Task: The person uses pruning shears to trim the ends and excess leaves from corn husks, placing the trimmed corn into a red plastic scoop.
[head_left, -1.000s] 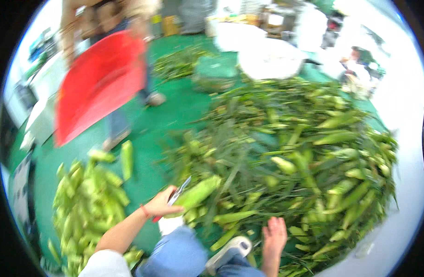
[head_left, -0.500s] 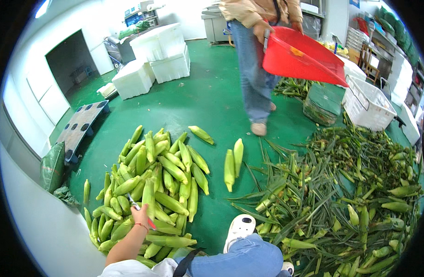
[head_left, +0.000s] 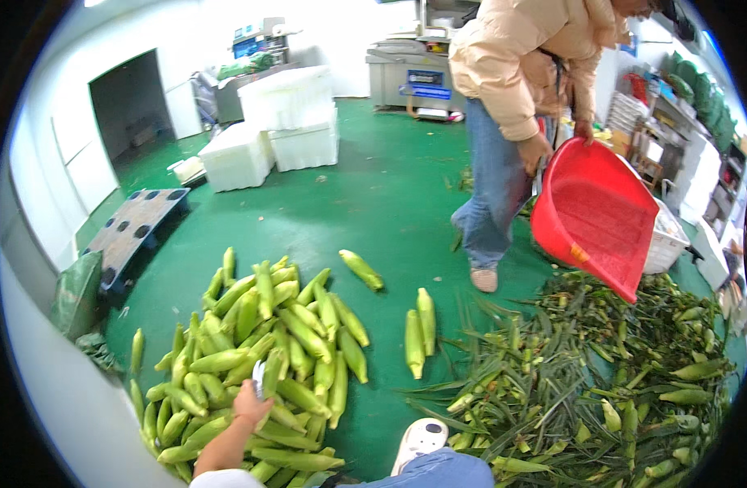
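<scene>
My left hand (head_left: 247, 402) is low over the pile of green husked corn cobs (head_left: 220, 360) at the lower left, closed on a silver-bladed hand tool (head_left: 259, 374). A cob lies right under the tool; whether my fingers also touch it I cannot tell. Two separate cobs (head_left: 414, 343) lie right of the pile. A heap of cut leaves and husks (head_left: 552, 382), with some cobs among it, covers the lower right. My right hand is not in view.
A co-worker (head_left: 504, 73) stands at the upper right, holding a tilted red plastic scoop (head_left: 593, 211) over the husk heap. Behind are a white crate (head_left: 668, 244), white foam boxes (head_left: 300, 138), a pallet (head_left: 141, 232), a green sack (head_left: 76, 297) and a doorway (head_left: 133, 110).
The view has swung left. My left hand went from the husk heap to the cob pile; my right hand left view. The co-worker's scoop has tipped down and right, over the husk heap.
</scene>
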`<state>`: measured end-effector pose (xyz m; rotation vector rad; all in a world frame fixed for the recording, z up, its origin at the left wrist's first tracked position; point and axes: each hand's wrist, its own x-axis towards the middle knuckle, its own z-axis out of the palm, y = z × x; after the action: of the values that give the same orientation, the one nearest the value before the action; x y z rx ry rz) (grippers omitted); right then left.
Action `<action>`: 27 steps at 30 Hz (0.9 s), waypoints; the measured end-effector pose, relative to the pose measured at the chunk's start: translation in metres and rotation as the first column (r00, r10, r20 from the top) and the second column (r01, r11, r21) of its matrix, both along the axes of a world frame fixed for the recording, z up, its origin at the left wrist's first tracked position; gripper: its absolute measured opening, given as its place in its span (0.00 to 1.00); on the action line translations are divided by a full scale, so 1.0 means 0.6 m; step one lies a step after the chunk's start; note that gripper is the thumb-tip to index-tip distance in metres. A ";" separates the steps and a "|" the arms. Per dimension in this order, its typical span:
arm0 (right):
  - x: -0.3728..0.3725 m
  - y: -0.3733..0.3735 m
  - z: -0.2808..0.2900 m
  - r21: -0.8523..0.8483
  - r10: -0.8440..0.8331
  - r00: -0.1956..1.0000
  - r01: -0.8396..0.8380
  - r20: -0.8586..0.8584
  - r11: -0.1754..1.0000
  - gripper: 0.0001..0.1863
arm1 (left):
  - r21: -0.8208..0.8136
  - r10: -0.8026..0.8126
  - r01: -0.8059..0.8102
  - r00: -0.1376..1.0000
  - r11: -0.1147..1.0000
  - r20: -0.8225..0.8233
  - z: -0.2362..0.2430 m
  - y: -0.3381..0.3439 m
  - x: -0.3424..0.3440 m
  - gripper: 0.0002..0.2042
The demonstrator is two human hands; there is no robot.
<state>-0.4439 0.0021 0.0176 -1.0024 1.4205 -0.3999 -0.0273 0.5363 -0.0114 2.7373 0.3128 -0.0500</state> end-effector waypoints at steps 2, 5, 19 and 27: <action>-0.021 -0.001 0.006 -0.037 -0.024 1.000 0.023 -0.019 0.999 0.19 | -0.158 -0.047 0.045 0.999 0.986 -0.009 0.035 -0.019 -0.028 0.33; -0.058 0.003 -0.009 -0.039 -0.013 0.999 0.011 -0.029 0.999 0.20 | -0.365 -0.009 0.161 0.923 0.917 0.386 -0.006 0.021 -0.071 0.31; -0.233 0.119 -0.206 -0.221 -0.169 0.909 0.088 -0.381 0.971 0.16 | -0.212 -0.291 0.312 0.949 0.926 0.125 -0.012 -0.213 -0.015 0.31; -0.311 0.115 -0.322 -0.692 -0.676 0.464 0.168 -0.573 0.702 0.21 | -0.079 -0.352 0.351 0.936 0.933 0.002 0.040 -0.237 0.028 0.32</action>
<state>-0.6307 0.0713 -0.1759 -1.3541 2.5594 -0.8642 -0.0106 0.3939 0.0127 2.6808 -0.1781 -0.1710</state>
